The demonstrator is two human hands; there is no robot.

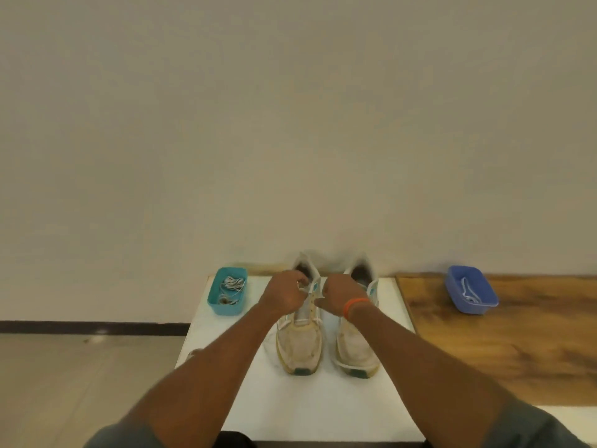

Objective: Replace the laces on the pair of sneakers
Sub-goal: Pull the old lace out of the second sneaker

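Two worn white sneakers stand side by side on a white table, toes toward me. Over the tongue of the left sneaker my left hand pinches a white lace at the upper eyelets. My right hand, with an orange band on its wrist, pinches the lace on the other side of the same shoe's tongue. The right sneaker stands untouched, partly hidden behind my right wrist. A loose lace end trails beside the left shoe's left side.
A teal bin holding tangled white laces sits at the table's back left. A blue bin with one white lace sits on a wooden surface to the right. A wall rises just behind the shoes. Floor lies to the left.
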